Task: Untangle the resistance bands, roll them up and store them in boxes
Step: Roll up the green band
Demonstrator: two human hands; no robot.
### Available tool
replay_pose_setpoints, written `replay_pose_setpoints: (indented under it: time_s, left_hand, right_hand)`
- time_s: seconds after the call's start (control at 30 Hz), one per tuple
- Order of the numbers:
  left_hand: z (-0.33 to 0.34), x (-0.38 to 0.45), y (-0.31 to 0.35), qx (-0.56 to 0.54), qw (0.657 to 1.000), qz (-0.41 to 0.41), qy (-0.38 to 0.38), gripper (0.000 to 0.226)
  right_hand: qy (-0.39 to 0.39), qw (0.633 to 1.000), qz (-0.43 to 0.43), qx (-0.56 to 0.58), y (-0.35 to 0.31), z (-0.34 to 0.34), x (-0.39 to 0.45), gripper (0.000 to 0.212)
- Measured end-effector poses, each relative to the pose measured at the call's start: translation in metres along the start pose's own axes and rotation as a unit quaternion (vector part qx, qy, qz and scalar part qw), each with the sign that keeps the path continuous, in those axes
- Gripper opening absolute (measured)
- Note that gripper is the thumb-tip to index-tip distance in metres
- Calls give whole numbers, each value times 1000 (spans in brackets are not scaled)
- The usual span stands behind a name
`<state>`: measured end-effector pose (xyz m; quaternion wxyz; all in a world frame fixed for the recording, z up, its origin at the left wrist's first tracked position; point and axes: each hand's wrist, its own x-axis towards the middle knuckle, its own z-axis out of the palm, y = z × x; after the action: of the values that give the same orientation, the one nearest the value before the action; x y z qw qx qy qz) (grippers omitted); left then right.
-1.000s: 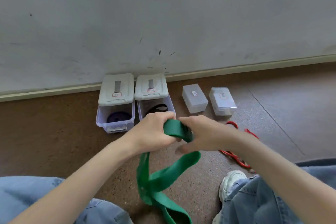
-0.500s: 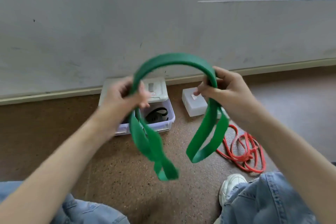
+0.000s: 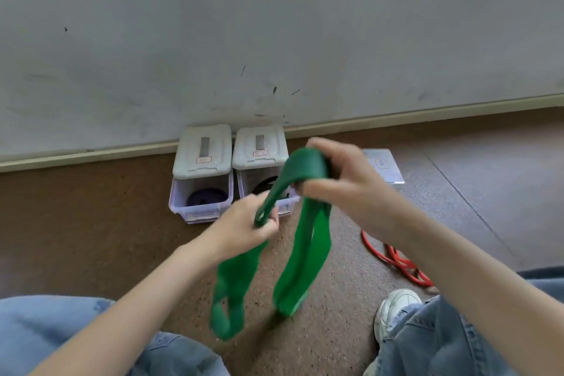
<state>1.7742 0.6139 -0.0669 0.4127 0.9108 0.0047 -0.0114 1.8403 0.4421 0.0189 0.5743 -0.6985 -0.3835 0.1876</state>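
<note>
A green resistance band (image 3: 314,241) hangs in the air between both hands, above the brown speckled floor (image 3: 91,223); the right hand (image 3: 341,183) holds its upper end, fingers curled round a fold of the band with the thumb under it, higher and farther than the other hand; the left hand (image 3: 244,229) grips the band lower down and to the left, fingers closed into a fist round a narrow bunched part; between the hands a short stretch of band runs taut and slanted; below each hand a loop droops toward the floor, the left loop twisted at its bottom, the right one flat and wide, its lower end near the floor.

Beyond the hands, against the grey wall (image 3: 183,55), stand two clear storage boxes side by side, each with a white lid pushed back; the left box (image 3: 200,192) holds a rolled purple band (image 3: 204,198); the right box (image 3: 259,171) holds something dark, partly hidden by the green band. Farther right lies a small clear box (image 3: 383,165), closed, partly behind the right hand. On the floor to the right, near a white sneaker (image 3: 396,311), lies a red band (image 3: 399,262) in loose tangled coils; blue jeans (image 3: 61,339) fill the near corners.
</note>
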Motion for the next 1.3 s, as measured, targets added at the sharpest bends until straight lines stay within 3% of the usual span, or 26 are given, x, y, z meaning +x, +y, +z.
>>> replay_pose_setpoints:
  time_s: [0.07, 0.1, 0.17, 0.23, 0.27, 0.3, 0.37, 0.43, 0.5, 0.53, 0.63, 0.73, 0.77, 0.83, 0.9, 0.97, 1.03, 1.1, 1.17, 1.23, 1.3]
  left_hand:
    - [7, -5, -14, 4, 999, -46, -27, 29]
    - [6, -7, -15, -9, 998, -59, -17, 32]
    - [-5, -4, -11, -64, 995, -70, 29, 32]
    - [-23, 0, 1, -133, 984, -75, 92, 26]
    - [-31, 0, 11, -150, 981, -60, 107, 22]
    - [-35, -1, 21, -136, 985, -35, 105, 18]
    - [-32, -3, 40, -15, 998, 9, 59, 21]
    - [-21, -4, 52, 61, 997, 26, 36, 24]
    - [-15, -1, 53, 67, 995, 43, 62, 25]
    - [-14, 0, 50, 70, 993, 52, 79, 25]
    - [-9, -2, 27, 70, 992, 44, 98, 17]
    - [2, -9, 6, 40, 997, -11, 57, 11]
    - [0, -9, 2, 37, 998, -23, 53, 10]
    - [-14, -6, 0, 21, 997, -33, 69, 13]
    - [-33, -5, 4, -12, 993, -41, 112, 26]
    - [-44, -7, 16, -9, 994, -12, 104, 33]
    - [-37, -8, 28, 23, 999, 8, 32, 29]
    - [-20, -6, 36, 62, 998, 12, -15, 24]
    - [-13, -1, 38, 63, 998, 13, -3, 24]
    - [-15, 1, 36, 47, 999, 7, 9, 26]
    - [-16, -1, 29, 22, 1000, -15, -2, 25]
  right_hand:
    - [27, 993, -14, 113, -7, -9, 2, 12]
    - [23, 994, -11, 108, -8, -13, 3, 10]
    - [-24, 998, 44, -32, -1, -23, 4, 13]
    - [-133, 939, 175, -265, 10, -31, 1, 16]
    - [-167, 902, 231, -325, 16, -33, -2, 35]
    - [-172, 896, 253, -321, 21, -32, -5, 61]
    - [-141, 940, 226, -212, 22, -18, -8, 94]
    - [-127, 956, 176, -195, 23, -1, -7, 79]
    - [-107, 960, 126, -227, 24, 11, -7, 31]
    - [-78, 967, 108, -217, 23, 13, -6, 17]
    - [-17, 996, 57, -69, 11, 8, -3, 15]
    - [27, 991, 19, 126, 2, -7, 0, 4]
    - [39, 991, 20, 127, 3, -12, 0, 8]
    - [26, 998, 61, -3, 11, -23, 0, 15]
    - [-65, 972, 154, -165, 19, -29, 0, 18]
    - [-130, 946, 228, -191, 25, -27, -5, 50]
    - [-142, 956, 194, -168, 29, -15, -8, 91]
    - [-152, 964, 147, -158, 29, -1, -8, 102]
    - [-151, 961, 98, -210, 30, 9, -9, 95]
    - [-130, 956, 47, -257, 28, 13, -9, 72]
    - [-102, 970, 25, -218, 25, 15, -10, 44]
